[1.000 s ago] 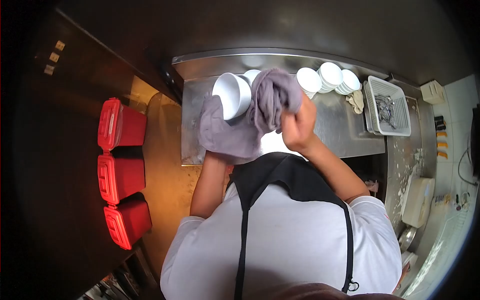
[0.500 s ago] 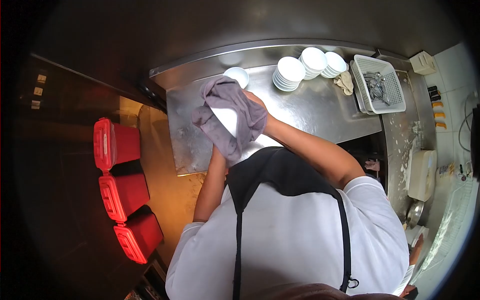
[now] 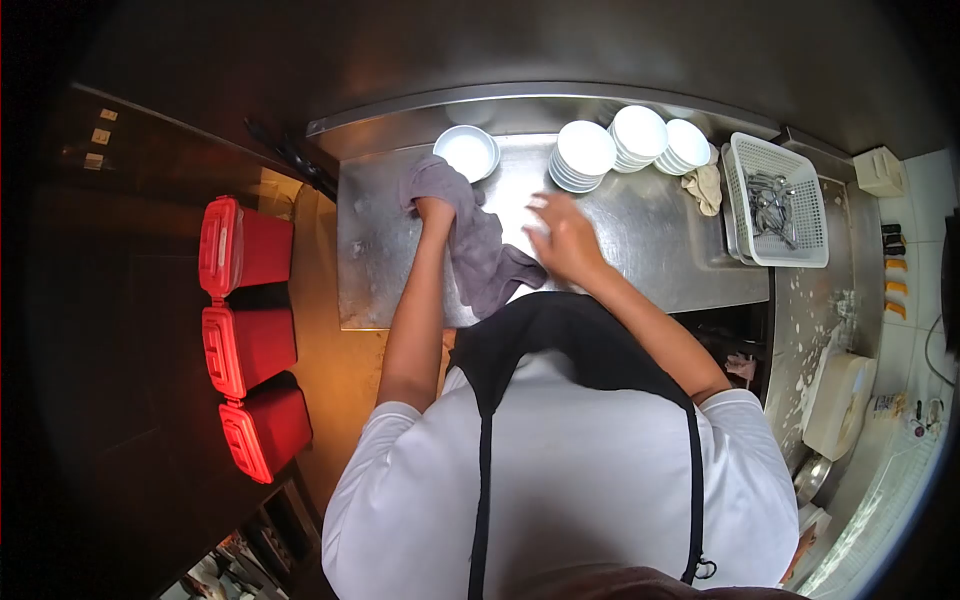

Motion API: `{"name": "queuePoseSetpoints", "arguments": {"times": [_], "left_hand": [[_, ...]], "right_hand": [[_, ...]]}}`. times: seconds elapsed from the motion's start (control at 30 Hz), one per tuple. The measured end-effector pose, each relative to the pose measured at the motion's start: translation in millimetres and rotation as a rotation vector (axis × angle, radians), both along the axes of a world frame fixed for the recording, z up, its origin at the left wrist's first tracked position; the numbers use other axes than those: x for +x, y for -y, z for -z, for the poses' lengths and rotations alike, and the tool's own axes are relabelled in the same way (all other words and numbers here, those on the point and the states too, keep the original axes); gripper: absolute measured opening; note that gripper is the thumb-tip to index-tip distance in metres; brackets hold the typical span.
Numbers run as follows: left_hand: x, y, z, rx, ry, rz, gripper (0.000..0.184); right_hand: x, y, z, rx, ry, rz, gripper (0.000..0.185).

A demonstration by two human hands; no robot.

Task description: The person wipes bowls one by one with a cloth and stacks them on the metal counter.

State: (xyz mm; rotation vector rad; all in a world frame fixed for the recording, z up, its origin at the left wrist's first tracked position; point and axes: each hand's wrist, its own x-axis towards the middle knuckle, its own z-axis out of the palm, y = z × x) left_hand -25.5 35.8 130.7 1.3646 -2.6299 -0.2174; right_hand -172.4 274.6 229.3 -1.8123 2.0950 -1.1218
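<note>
Red bins (image 3: 262, 340), cloth (image 3: 480, 255), basket (image 3: 790, 254) (cutlery (image 3: 770, 210) inside)

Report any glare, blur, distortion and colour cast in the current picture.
Head view: bright glare on the steel counter; the right hand blurred; the back ledge bowed, apparently by a wide-angle lens; corners black; floor tinted orange.
</note>
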Motion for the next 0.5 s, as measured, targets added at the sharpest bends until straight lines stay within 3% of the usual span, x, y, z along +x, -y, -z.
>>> {"name": "queuePoseSetpoints", "arguments": {"times": [0.07,0.1,0.17,0.27,0.37,0.43,0.5], "left_hand": [[-14,9,-2,0.004,0.019,-0.068,0.031],[-17,19,18,-0.051,-0.113,-0.062,0.032],[-14,38,72,-0.09,-0.331,-0.087,0.033],[-19,47,89,0.071,-0.477,-0.255,0.035],[-18,42,56,0.102,-0.357,-0.204,0.036],[-14,47,72,0.099,-0.389,-0.263,0.032],[-9,51,75,0.08,-0.338,-0.158,0.031]], "right_hand": [[-36,6,-6,-0.094,-0.206,0.167,0.036],[-53,10,-8,-0.111,-0.306,0.24,0.037],[-83,14,12,-0.033,-0.341,0.239,0.033],[-106,15,25,0.142,-0.283,0.161,0.023],[-110,20,20,0.149,-0.298,0.137,0.012],[-108,23,18,0.103,-0.321,0.175,0.01],[-108,28,18,0.063,-0.318,0.236,0.01]]}}
